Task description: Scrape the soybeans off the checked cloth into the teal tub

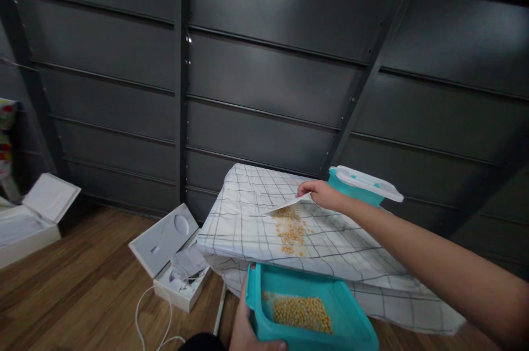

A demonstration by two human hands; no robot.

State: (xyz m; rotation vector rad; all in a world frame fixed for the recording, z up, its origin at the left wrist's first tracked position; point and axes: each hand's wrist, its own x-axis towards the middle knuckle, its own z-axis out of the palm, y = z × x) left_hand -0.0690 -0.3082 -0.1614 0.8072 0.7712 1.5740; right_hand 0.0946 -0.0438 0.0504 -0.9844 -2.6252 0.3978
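My left hand (243, 326) grips the left end of a teal plastic container (355, 318), held just below the near edge of the table. Inside it lies a heap of yellow soybeans (303, 312), probably with some finer pale grains among them. Over the table, my right hand (320, 194) pinches a thin white card (285, 206), slanted with its lower edge down at the cloth. Loose soybeans (290, 232) are scattered on the checked cloth (239, 230) beside and in front of the card.
A second teal container with a white lid (367, 179) stands at the table's back right. On the wooden floor at left are an open white box (177, 290) holding cables and another open white box (28, 235). Dark metal panels (264, 75) rise behind the table.
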